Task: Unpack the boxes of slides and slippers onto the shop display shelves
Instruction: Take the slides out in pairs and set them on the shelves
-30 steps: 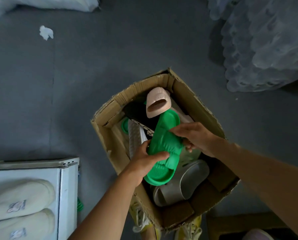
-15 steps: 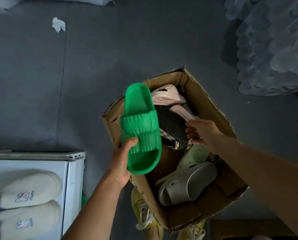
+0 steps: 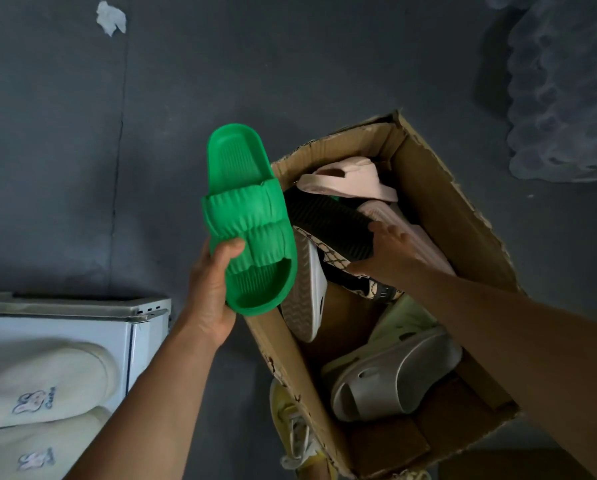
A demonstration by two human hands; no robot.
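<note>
Green slide (image 3: 247, 220) sits gripped in my left hand (image 3: 211, 292) just at nine o'clock of the cardboard box (image 3: 439, 209), so I'd keep it level while my right hand (image 3: 387, 252), fingers spread on the black slide (image 3: 328, 221), hunts for its mate.

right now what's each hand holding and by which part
Left hand grips the green slide by its strap edge. Right hand reaches onto the black slide; grip unclear.
</note>
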